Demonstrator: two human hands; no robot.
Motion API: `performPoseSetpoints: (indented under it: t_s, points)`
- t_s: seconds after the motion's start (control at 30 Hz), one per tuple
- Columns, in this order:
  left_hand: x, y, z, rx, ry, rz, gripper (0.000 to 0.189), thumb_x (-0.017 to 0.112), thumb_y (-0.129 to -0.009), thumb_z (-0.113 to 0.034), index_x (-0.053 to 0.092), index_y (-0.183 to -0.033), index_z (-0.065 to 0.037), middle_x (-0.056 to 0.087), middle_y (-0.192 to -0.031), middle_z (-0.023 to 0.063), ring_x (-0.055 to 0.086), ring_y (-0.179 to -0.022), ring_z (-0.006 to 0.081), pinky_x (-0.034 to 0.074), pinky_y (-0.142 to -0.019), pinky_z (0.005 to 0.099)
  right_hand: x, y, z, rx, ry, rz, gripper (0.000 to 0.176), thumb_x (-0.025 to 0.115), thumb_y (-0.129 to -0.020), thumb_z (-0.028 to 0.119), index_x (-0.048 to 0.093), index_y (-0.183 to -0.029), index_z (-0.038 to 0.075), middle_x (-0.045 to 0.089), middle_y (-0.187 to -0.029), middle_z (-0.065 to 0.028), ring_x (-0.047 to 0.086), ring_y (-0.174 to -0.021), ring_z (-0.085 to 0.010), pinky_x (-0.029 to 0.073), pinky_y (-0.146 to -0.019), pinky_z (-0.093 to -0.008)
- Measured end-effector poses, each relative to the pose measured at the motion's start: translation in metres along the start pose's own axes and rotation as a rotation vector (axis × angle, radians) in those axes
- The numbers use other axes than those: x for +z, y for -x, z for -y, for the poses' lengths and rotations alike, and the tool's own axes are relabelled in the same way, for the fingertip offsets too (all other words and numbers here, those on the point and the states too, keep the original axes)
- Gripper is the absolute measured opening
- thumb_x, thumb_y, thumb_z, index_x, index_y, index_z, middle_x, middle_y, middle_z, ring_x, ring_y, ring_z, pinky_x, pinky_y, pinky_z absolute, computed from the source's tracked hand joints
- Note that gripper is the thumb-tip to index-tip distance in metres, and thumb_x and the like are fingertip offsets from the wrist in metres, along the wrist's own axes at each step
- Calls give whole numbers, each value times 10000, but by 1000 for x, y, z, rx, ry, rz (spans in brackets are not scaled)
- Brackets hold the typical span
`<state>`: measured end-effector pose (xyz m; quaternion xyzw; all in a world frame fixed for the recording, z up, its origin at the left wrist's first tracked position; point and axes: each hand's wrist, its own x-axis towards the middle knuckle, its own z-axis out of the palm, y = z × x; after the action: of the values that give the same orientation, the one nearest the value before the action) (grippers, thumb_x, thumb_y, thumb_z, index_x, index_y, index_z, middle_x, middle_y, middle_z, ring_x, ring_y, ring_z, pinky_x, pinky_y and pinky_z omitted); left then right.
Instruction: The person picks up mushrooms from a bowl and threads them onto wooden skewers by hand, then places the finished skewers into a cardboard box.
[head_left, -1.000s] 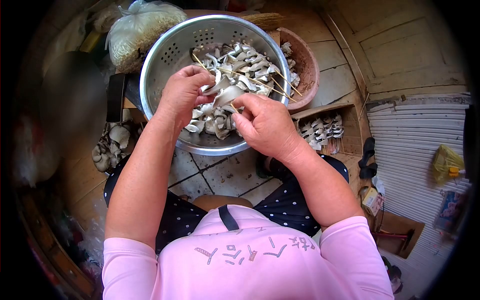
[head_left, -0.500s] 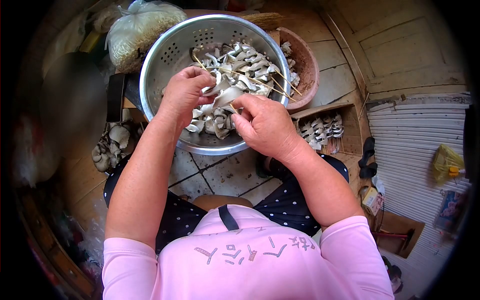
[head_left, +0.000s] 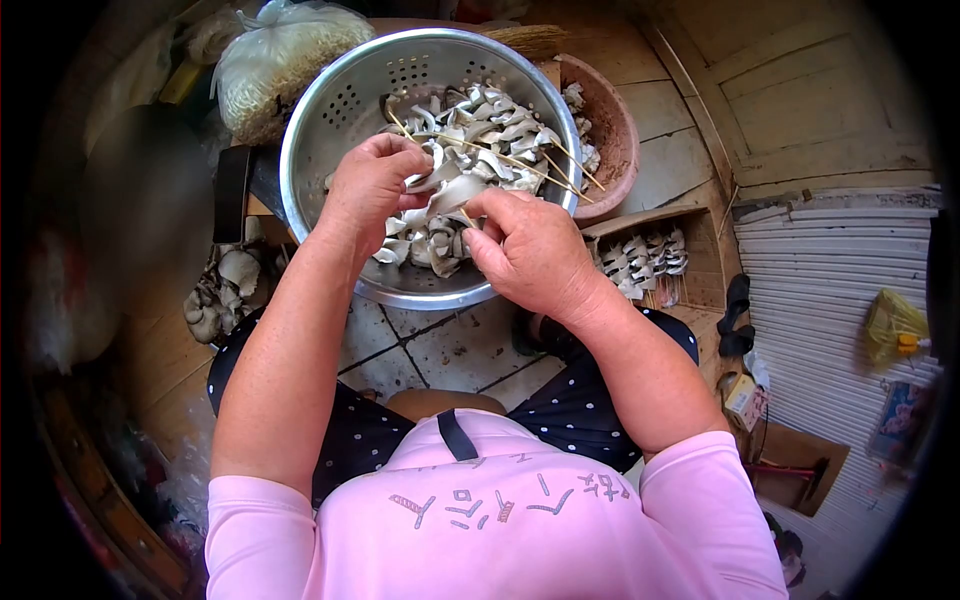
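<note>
Bulging plastic bag [head_left: 285, 60] upper left, beside perforated steel colander [head_left: 335, 110] heaped with pale curled mushroom strips [head_left: 490, 125]. Left hand [head_left: 365, 190] pinches one mushroom strip [head_left: 452, 188] over the colander; right hand [head_left: 530, 250] grips a thin bamboo skewer [head_left: 466, 216] against it. Rightward: reddish basin [head_left: 612, 130], cardboard box [head_left: 700, 240].

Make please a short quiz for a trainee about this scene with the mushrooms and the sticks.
1. True or false: the left hand pinches a mushroom piece over the metal colander.
2. Where do the loaded skewers lie in a row? A) in the colander B) in the cardboard box C) on the floor tiles
3. Fill in: the right hand holds a thin wooden ____.
Key: 1 true; 2 B; 3 skewer.
</note>
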<state>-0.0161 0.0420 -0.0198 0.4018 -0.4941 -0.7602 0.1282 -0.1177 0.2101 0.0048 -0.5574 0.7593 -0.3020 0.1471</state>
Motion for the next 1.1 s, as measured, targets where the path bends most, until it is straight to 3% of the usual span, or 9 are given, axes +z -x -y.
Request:
performPoseSetpoints:
  t_s: [0.63, 0.7, 1.1]
  points:
    - [0, -3, 8, -11, -37, 2, 109, 677, -825, -97, 588, -878, -64, 616, -874, 34, 617, -800, 149, 546, -684, 308, 2, 1, -1, 13, 22, 42, 180, 653, -804, 132, 611, -950, 36, 593, -688, -102, 600, -713, -305, 480, -661, -423]
    - [2, -2, 8, -2, -62, 0, 111, 674, -829, -106, 593, -899, -78, 595, -849, 15, 581, -768, 113, 489, -620, 247, 2, 1, -1, 6, 22, 41, 178, 652, -804, 131, 611, -949, 37, 593, -686, -104, 599, -712, -308, 480, -661, -424]
    - [3, -2, 10, 12, -141, -1, 119, 674, -835, -139, 607, -897, -62, 618, -867, 20, 593, -779, 120, 492, -629, 261, 6, 2, -2, -13, 19, 50, 176, 656, -804, 136, 600, -941, 41, 598, -689, -111, 605, -705, -328, 481, -654, -436]
